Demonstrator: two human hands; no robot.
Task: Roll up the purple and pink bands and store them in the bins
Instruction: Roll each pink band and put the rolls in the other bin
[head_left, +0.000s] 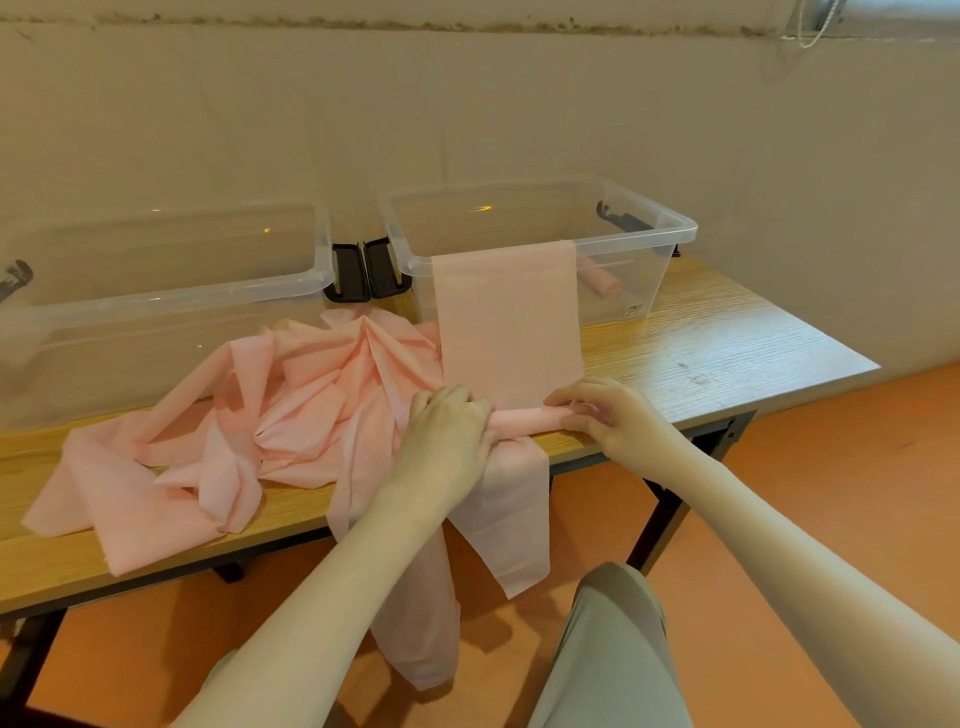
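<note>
At the near edge of the wooden surface (727, 332), my left hand (447, 436) and right hand (608, 415) work a pink band (506, 317) into a roll (524, 418). Both grips are curled onto the roll: the left covers its left end, the right pinches its right end with the fingers bent over the top. The unrolled length runs flat away from me and up over the front rim of the right-hand clear bin (649, 244), where its far end hangs.

To do this step well, I judge, both hands should turn together and advance evenly, so the roll stays square to the band's edges and does not cone to one side. Light tension against the draped length should keep the layers tight. The thin material looks slippery and easily creased, so short turns with frequent re-grips seem safest.

By count: two clear bins, the left bin (171, 270) apparently without bands, the right holding one finished pink roll (602, 280) seen through its wall. A loose heap of pink bands (249, 415) lies to my left, with ends trailing over the near edge; how many are in it I cannot tell. No purple band is visible.
</note>
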